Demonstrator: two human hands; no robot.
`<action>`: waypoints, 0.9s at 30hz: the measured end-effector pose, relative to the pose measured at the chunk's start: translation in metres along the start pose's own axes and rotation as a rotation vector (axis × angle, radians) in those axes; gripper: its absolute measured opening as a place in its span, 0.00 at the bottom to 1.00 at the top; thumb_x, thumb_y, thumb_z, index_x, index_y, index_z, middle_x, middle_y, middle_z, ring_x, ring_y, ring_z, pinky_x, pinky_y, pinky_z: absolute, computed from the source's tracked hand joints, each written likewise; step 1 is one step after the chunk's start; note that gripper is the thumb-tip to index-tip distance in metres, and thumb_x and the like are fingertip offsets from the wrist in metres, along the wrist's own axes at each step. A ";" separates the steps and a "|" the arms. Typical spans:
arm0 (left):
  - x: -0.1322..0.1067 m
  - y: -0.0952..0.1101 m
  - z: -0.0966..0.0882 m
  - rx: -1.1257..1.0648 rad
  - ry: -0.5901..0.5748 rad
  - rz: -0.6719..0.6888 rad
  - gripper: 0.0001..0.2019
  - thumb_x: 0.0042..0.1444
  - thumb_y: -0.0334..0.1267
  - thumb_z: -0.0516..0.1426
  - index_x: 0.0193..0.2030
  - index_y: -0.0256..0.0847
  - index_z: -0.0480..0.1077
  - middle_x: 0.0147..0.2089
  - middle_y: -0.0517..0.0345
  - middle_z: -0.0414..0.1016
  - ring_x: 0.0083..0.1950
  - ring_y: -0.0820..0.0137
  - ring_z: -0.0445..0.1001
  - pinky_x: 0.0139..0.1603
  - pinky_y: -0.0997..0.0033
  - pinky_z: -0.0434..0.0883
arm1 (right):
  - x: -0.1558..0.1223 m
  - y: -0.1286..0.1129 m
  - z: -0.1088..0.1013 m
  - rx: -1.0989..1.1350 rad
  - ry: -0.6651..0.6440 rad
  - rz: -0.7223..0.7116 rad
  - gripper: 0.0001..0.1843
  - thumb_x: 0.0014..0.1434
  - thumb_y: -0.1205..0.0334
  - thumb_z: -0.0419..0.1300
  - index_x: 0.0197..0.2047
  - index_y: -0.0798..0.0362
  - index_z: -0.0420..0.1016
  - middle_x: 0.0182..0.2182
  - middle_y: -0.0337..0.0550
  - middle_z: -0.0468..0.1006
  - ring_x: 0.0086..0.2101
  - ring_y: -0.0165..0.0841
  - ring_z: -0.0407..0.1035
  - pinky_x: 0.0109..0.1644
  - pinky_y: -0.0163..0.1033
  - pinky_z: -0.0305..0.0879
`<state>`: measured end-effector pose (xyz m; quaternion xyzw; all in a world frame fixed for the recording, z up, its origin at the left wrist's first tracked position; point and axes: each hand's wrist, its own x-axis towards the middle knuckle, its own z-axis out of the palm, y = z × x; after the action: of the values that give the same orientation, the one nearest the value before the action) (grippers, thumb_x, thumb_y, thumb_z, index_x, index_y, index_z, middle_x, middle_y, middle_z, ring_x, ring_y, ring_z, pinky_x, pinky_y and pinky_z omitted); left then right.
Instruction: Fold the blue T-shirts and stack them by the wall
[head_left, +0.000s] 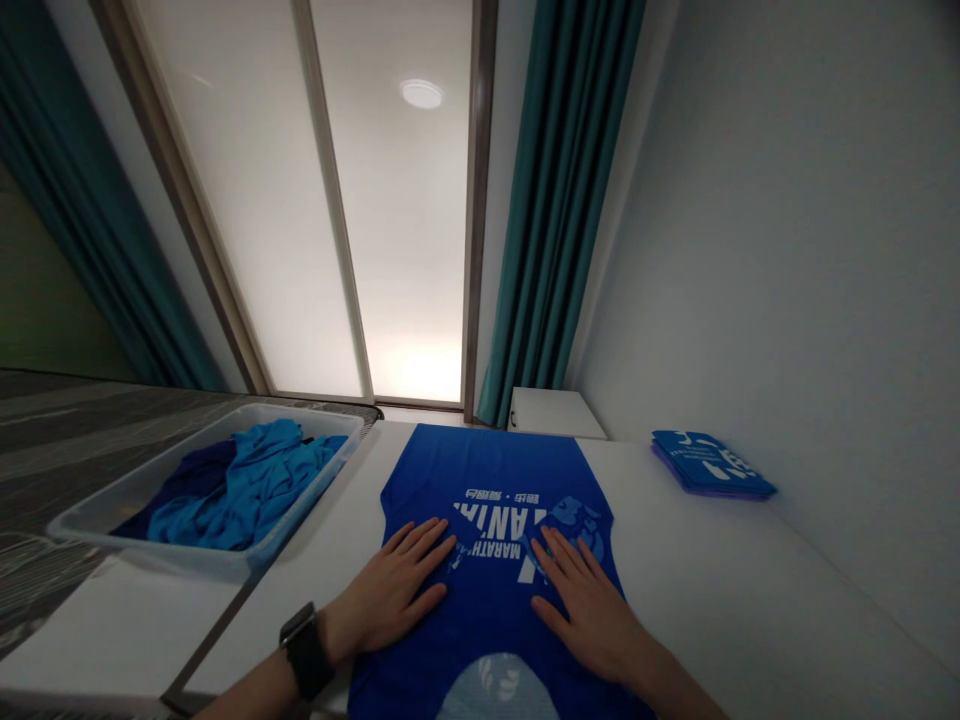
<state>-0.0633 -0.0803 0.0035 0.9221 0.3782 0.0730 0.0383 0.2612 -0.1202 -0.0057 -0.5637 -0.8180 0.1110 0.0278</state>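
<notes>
The left grip (386,595) and right grip (589,605) are open and well apart, palms down with fingers spread, clamped on nothing. Both press on a blue marathon T-shirt (491,610), which lies flat beneath them on a white tabletop (712,570), with no fold visible across its body. Left of the left grip, a translucent plastic bin (150,550) holds a crumpled, unfolded heap of blue garments (240,490). Beyond and right of the right grip, a neatly folded stack of blue cloth (709,465) sits near the wall, so some pieces look finished and others remain.
</notes>
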 end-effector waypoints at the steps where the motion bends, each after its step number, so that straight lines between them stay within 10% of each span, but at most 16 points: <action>1: 0.005 -0.002 0.000 -0.003 0.004 -0.012 0.28 0.69 0.52 0.44 0.73 0.54 0.45 0.74 0.57 0.48 0.72 0.58 0.52 0.70 0.52 0.54 | 0.003 0.002 -0.004 -0.004 0.008 0.004 0.37 0.67 0.37 0.38 0.73 0.46 0.43 0.72 0.41 0.41 0.69 0.41 0.36 0.71 0.55 0.31; 14: 0.118 -0.069 0.011 0.015 0.035 -0.175 0.28 0.68 0.52 0.44 0.71 0.45 0.54 0.73 0.51 0.52 0.73 0.61 0.51 0.71 0.54 0.50 | 0.100 0.054 -0.024 -0.152 0.142 0.104 0.38 0.67 0.42 0.36 0.71 0.57 0.51 0.70 0.50 0.50 0.69 0.40 0.41 0.70 0.53 0.35; 27: 0.120 -0.079 0.039 0.071 0.084 -0.185 0.29 0.68 0.54 0.41 0.71 0.44 0.53 0.73 0.51 0.50 0.74 0.61 0.49 0.71 0.53 0.49 | 0.111 0.067 -0.007 -0.122 0.087 0.132 0.39 0.68 0.41 0.33 0.72 0.57 0.45 0.71 0.49 0.44 0.69 0.38 0.36 0.71 0.52 0.34</action>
<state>-0.0267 0.0595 -0.0326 0.8802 0.4652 0.0941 -0.0038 0.2834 0.0069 -0.0222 -0.6211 -0.7825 0.0383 0.0216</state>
